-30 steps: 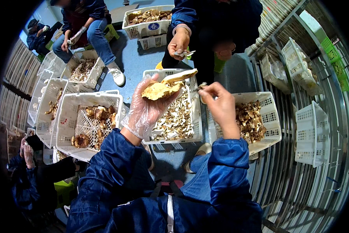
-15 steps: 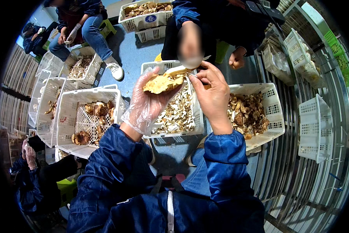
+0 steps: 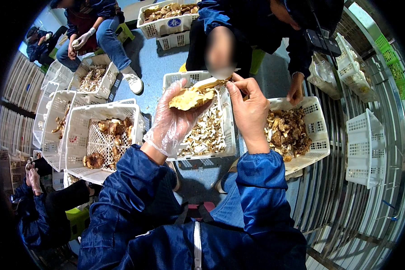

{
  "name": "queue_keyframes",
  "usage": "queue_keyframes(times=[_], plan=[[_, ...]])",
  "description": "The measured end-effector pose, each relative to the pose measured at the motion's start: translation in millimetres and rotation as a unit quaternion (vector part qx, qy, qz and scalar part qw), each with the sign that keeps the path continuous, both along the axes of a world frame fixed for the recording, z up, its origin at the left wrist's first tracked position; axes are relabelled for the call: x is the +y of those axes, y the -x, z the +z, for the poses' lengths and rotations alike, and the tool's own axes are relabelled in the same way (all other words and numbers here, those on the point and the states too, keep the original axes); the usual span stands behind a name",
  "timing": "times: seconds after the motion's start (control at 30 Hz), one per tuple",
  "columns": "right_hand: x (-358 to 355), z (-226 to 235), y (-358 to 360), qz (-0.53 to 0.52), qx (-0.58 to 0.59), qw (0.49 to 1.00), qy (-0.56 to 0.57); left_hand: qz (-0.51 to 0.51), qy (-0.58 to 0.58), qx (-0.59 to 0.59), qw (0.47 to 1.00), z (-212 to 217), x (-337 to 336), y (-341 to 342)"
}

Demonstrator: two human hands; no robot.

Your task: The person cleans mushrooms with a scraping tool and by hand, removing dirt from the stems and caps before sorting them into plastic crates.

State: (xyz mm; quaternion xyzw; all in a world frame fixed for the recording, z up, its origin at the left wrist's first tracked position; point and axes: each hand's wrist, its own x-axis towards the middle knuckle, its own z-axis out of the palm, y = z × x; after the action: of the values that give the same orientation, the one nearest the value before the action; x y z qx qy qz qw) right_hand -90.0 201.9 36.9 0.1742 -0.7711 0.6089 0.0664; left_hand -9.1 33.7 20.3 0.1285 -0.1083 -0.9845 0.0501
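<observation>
My left hand (image 3: pixel 168 119), in a clear plastic glove, is closed around a large mushroom (image 3: pixel 192 98) with a ragged yellow underside and a pale stem pointing right. It is held above the middle white crate. My bare right hand (image 3: pixel 250 108) is pinched at the stem's end, thumb against forefinger. A small dark piece shows under its fingers, too hidden to name. Below both hands, pale cut mushroom pieces (image 3: pixel 206 135) fill the middle crate (image 3: pixel 202 157). To the right, brown mushrooms (image 3: pixel 286 135) lie in another white crate (image 3: pixel 318 121).
At left, a white crate (image 3: pixel 78 135) holds a few brown mushrooms (image 3: pixel 94 159). A co-worker's hand (image 3: pixel 296 90) hangs over the right crate's far edge. Another person sits at far left behind a crate of pieces (image 3: pixel 93 76). Metal racks (image 3: pixel 333 189) line the right side.
My right fingers have curled and turned at the stem's end. The mushroom has shifted slightly right. The co-worker at far right has leaned in, bringing a hand down to the right crate.
</observation>
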Motion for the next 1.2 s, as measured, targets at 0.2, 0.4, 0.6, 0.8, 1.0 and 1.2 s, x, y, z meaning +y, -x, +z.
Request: queue_keyframes(times=[0.2, 0.4, 0.6, 0.8, 1.0, 1.2], plan=[[-3, -12, 9, -0.011, 0.181, 0.982, -0.05, 0.011, 0.013, -0.009, 1.0, 3, 3, -1], [-1, -8, 10, 0.016, 0.055, 0.998, 0.007, 0.015, 0.021, -0.005, 1.0, -1, 1, -3], [-3, -7, 10, 0.028, 0.074, 0.996, 0.031, 0.034, 0.105, -0.001, 0.994, -1, 4, -4], [-2, -7, 6, 0.045, 0.064, 0.997, 0.019, 0.036, 0.084, 0.001, 0.996, -5, -1, -3], [-1, -10, 13, 0.017, 0.066, 0.997, 0.044, 0.039, 0.113, -0.001, 0.993, -2, 4, -4], [6, -9, 15, 0.005, 0.038, 0.999, 0.038, 0.001, 0.018, -0.01, 1.0, 1, -2, -2]])
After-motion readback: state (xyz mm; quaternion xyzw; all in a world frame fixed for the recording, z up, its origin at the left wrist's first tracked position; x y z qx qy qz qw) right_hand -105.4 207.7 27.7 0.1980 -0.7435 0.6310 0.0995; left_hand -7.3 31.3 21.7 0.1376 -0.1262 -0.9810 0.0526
